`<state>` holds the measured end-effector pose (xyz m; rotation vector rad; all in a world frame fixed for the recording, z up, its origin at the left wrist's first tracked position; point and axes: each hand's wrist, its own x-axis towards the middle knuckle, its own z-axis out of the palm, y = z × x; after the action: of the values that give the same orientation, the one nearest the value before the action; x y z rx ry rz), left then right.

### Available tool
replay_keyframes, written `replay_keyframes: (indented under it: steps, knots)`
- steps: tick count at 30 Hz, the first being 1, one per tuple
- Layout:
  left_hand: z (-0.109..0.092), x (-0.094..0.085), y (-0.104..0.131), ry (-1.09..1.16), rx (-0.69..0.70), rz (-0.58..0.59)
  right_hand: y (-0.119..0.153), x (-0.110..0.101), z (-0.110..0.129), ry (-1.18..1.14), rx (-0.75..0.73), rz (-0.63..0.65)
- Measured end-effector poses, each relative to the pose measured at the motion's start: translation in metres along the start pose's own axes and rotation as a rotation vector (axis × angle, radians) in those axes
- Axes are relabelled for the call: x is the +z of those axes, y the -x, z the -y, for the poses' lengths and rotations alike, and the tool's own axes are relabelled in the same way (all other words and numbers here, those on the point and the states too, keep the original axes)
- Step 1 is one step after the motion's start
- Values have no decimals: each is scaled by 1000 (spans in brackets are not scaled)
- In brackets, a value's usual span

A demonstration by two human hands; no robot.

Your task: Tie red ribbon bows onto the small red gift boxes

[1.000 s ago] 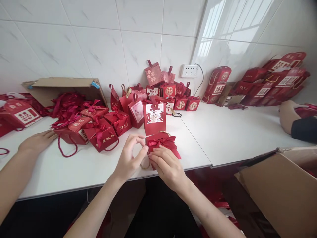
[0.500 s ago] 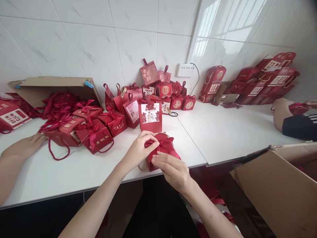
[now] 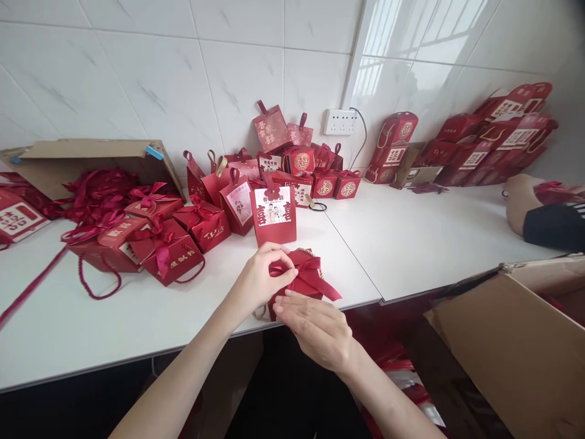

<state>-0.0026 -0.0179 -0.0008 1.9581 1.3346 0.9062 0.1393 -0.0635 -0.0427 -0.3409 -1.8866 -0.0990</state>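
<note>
A red gift box (image 3: 299, 289) with a gold cord handle sits at the table's front edge. On its top lies a red ribbon bow (image 3: 311, 275), one tail reaching to the right. My left hand (image 3: 269, 274) pinches the bow's left loop between thumb and finger. My right hand (image 3: 317, 323) lies against the near side of the box, fingers stretched out and side by side, with nothing seen in its grasp. Just behind stands a red bag with a white picture label (image 3: 275, 213).
Ribboned red boxes (image 3: 169, 253) and an open carton of ribbon (image 3: 103, 149) are at left. More boxes (image 3: 324, 183) line the wall beneath a socket (image 3: 340, 122). Another person's arm (image 3: 521, 204) is at far right, above a large carton (image 3: 512, 329).
My right hand has slid down off the bow onto the box's near side. The bow's right tail now extends outward. Another person's hand at left has left the view, and a ribbon trails there.
</note>
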Motion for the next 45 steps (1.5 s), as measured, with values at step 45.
replay_keyframes:
  steps: [45]
  knots:
    - [12,-6,17,-39,74,-196,-27,-42,-49,-189,1150,290]
